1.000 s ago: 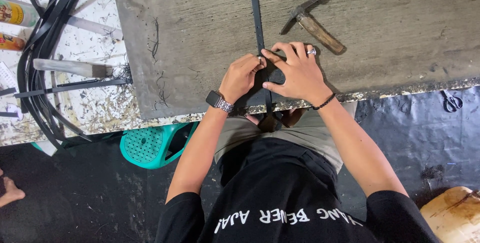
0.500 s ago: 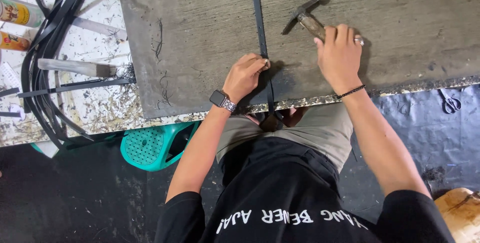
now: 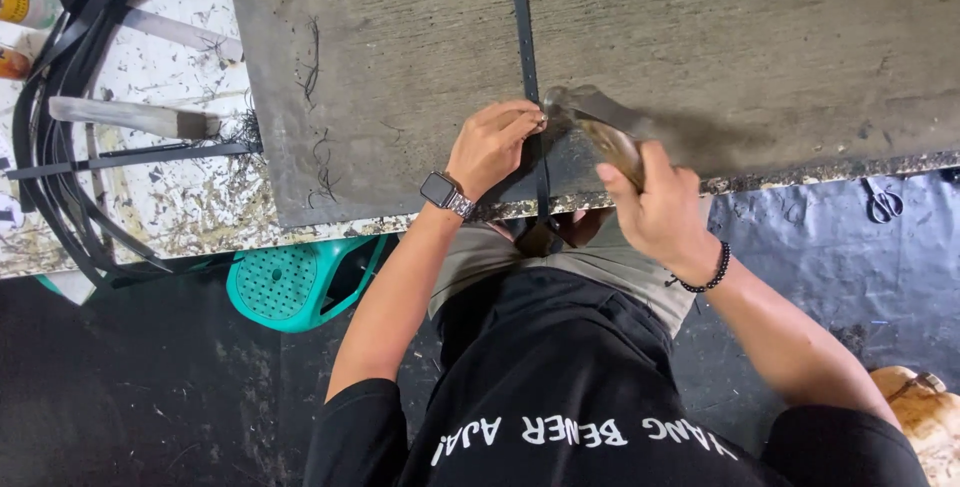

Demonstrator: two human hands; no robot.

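Observation:
A narrow black strap (image 3: 519,37) with small holes lies lengthwise on the grey board (image 3: 780,57) and hangs over its near edge. My left hand (image 3: 492,144), with a watch on the wrist, rests on the board beside the strap. Its fingertips pinch a small metal piece, too small to identify, against the strap. My right hand (image 3: 655,209) grips the wooden handle of a hammer (image 3: 592,117). The blurred metal head of the hammer is right at my left fingertips.
A bundle of black straps (image 3: 60,117) and a flat wooden-handled tool (image 3: 130,117) lie on the paint-flecked table at left. A teal plastic stool (image 3: 295,282) stands under the table edge. Small scissors (image 3: 882,204) lie on dark sheeting at right, a pale wooden object (image 3: 925,417) lower right.
My right hand left the strap, picked up the hammer from the board at right and brought its head over to my left fingertips. My left hand stayed on the strap.

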